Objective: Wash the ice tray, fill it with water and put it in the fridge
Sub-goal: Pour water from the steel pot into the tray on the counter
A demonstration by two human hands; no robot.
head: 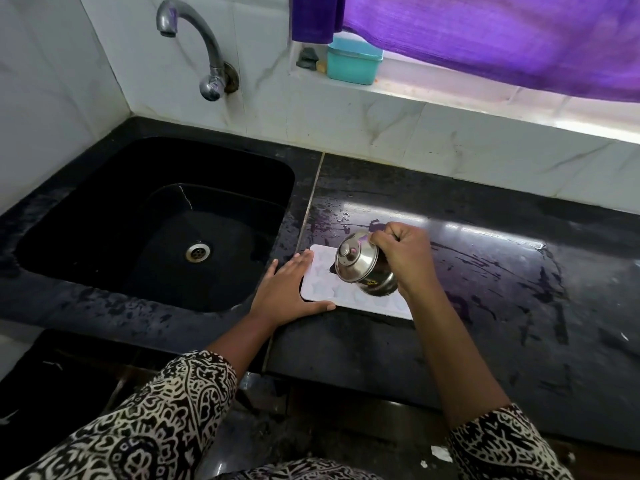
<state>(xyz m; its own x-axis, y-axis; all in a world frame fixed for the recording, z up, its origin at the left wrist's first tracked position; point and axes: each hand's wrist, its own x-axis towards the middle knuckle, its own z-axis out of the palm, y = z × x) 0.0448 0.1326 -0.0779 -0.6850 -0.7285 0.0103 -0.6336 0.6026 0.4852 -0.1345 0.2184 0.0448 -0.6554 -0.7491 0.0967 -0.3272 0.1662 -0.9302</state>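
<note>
White star-celled tray [322, 289] is lying right of the sink [86, 209]. The flat, open-fingered left hand [287, 292] is resting on its edge, and the right hand [405, 258] is gripping a tilted pot [363, 266].

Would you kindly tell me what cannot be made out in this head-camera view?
1. Whether water leaves the steel pot: head view; its own body and the right hand hide the mouth.
2. Right part of the ice tray: head view; under the pot and right wrist.
3. Water level in the tray's cells: too pale to tell.
4. The small dark things beside the teal box: blurred.
5. The fridge: outside the frame.
</note>
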